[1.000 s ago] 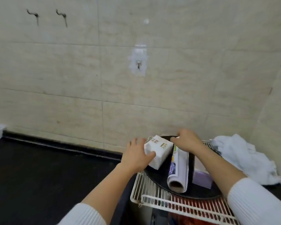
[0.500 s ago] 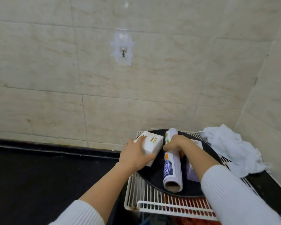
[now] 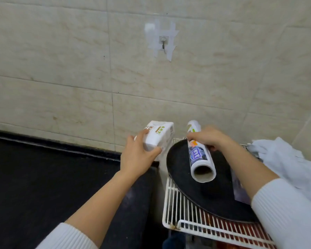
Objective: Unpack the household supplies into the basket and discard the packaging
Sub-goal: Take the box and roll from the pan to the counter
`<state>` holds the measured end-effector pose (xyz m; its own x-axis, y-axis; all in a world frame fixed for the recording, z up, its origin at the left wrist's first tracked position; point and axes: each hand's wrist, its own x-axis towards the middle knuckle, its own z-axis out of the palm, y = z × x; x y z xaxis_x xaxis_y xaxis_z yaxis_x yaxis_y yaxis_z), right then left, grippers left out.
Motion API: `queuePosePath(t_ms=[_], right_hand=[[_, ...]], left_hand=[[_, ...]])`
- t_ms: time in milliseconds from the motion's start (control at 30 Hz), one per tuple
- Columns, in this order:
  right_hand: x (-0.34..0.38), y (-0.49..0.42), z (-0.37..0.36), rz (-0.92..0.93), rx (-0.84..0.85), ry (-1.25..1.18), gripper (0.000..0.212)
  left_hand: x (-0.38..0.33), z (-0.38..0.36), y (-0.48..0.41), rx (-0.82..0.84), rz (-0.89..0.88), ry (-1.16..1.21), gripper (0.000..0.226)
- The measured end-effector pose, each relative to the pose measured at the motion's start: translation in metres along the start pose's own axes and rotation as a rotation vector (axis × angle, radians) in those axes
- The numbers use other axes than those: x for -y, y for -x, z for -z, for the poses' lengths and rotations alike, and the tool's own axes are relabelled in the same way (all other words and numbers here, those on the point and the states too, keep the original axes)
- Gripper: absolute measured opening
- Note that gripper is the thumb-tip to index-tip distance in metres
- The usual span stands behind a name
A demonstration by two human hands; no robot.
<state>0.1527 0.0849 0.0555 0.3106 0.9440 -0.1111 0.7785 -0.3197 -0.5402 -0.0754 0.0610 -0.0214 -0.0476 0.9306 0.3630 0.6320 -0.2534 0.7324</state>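
My left hand (image 3: 136, 157) grips a white tissue pack (image 3: 159, 136) with green and brown print, lifted clear of the black round tray (image 3: 210, 196) and held over the gap left of it. My right hand (image 3: 207, 138) is closed around the far part of a white roll (image 3: 199, 155) with a purple label. The roll is tilted, its open core end facing me above the tray. The tray lies on a white wire basket (image 3: 187, 223). A purple packet (image 3: 241, 193) lies on the tray's right side, mostly hidden by my right forearm.
A crumpled white plastic bag (image 3: 284, 162) sits to the right of the tray, by the corner of the tiled wall. A dark countertop (image 3: 43, 177) stretches to the left. A taped hook (image 3: 162, 44) hangs on the wall above.
Both hands have lifted their items off the tray. The tissue pack has moved up and left, off the tray, and the roll has risen and tilted toward me.
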Motion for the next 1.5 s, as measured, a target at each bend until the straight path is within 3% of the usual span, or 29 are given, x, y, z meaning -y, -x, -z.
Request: queuePosePath(t_ms=[233,333,533,733,900,1233,1367,1500], right_hand=[[0.123,0.020,-0.101,0.200,0.183,0.024,0.042],[0.156,0.025,-0.186,0.179,0.276,0.055,0.043],[0.177,0.053,-0.355,0.051,0.371,0.077,0.070],[0.194,0.081,-0.443,0.004,0.370,0.159,0.081],[0.201,0.094,-0.480,0.023,0.408,0.208,0.069],[0.197,0.104,-0.503,0.002,0.393,0.285,0.069],[0.197,0.101,-0.486,0.028,0.387,0.215,0.069],[0.196,0.091,-0.446,0.039,0.271,0.088,0.067]], left_hand=[[0.107,0.067,-0.015,-0.199,0.201,-0.018,0.070],[0.173,0.093,-0.005,-0.185,0.271,-0.066,0.072],[0.303,0.136,0.043,-0.149,0.477,-0.109,0.072],[0.373,0.154,0.077,-0.081,0.514,-0.149,0.076],[0.400,0.159,0.098,-0.011,0.479,-0.158,0.072],[0.412,0.156,0.113,0.077,0.439,-0.120,0.077],[0.404,0.159,0.105,0.059,0.410,-0.161,0.063],[0.378,0.155,0.064,0.064,0.282,-0.135,0.046]])
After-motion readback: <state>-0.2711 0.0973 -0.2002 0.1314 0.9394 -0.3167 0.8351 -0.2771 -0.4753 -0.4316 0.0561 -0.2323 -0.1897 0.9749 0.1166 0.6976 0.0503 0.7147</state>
